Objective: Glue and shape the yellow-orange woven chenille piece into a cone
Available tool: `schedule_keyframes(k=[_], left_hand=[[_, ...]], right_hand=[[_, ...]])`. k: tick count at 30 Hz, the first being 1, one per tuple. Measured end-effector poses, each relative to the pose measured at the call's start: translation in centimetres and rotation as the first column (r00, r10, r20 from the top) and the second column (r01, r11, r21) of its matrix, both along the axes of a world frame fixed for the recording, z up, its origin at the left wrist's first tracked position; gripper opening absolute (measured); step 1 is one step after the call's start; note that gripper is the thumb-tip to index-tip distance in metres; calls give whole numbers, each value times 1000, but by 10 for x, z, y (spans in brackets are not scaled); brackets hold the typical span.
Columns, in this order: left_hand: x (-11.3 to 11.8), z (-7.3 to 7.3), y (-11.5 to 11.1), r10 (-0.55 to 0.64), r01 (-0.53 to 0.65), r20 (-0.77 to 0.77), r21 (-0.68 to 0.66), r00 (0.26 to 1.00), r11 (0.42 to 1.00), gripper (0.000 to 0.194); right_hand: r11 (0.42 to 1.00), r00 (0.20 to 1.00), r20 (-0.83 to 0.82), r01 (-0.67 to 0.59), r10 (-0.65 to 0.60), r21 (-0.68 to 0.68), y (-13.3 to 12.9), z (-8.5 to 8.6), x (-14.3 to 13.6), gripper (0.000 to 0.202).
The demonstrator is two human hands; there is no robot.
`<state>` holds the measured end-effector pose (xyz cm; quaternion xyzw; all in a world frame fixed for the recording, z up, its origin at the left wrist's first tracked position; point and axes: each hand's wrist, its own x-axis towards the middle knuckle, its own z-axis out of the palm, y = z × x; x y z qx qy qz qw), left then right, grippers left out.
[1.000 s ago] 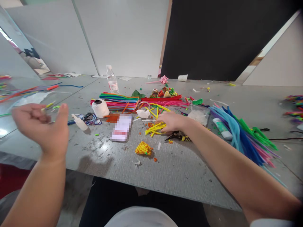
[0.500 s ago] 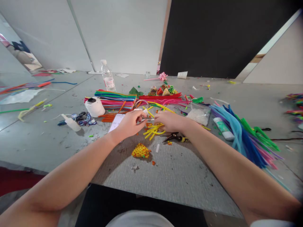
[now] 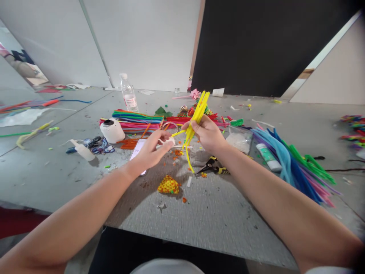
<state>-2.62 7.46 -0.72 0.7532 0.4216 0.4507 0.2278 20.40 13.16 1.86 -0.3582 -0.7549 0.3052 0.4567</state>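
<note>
Raised over the table, my right hand (image 3: 209,133) is closed around a bundle of yellow pipe cleaners (image 3: 199,110). One loose yellow strand hangs from it toward the black-and-yellow pliers (image 3: 212,165) lying below. My left hand (image 3: 155,146) has its fingers curled at the end of a yellow pipe cleaner (image 3: 178,133) that reaches to the bundle. A white piece (image 3: 170,140), its kind unclear, shows at the left fingertips. Nearer me lies a small yellow piece with orange dots (image 3: 168,185). A phone (image 3: 138,148) is partly hidden under my left hand.
Pipe cleaner bundles (image 3: 139,120) lie behind my hands, beside a white container (image 3: 112,131) and a water bottle (image 3: 129,93). Left is a squeeze bottle (image 3: 82,149). Blue pipe cleaners (image 3: 296,163), a green-and-white tube (image 3: 268,156) and a plastic bag (image 3: 238,139) are right.
My right hand has lifted the yellow bundle off the table and turned it upright. My left hand has shifted slightly, with its fingers opened out somewhat.
</note>
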Motion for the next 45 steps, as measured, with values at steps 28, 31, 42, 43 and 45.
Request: schedule_keyframes(k=[28,31,42,43,45], left_hand=[[29,15,-15,-95,208,362,-288,927,935,29],[26,19,-16,-42,131,285,-300,958,945,29],[31,-9,-1,-92,110,134,-136,987,985,30],[31,-8,-1,-77,90,109,-124,991,988,28],[29,-4,-1,-42,47,51,-93,998,995,25]], right_hand=[[989,863,-505,-103,33,-111,-40,44,-18,18],[992,831,-556,-83,15,-97,-35,48,-12,12],[927,744,-656,-324,126,-190,-43,26,-32,6],[928,745,-655,-324,129,-186,-43,26,-32,6],[936,750,-650,-304,120,-179,-42,28,-30,6]])
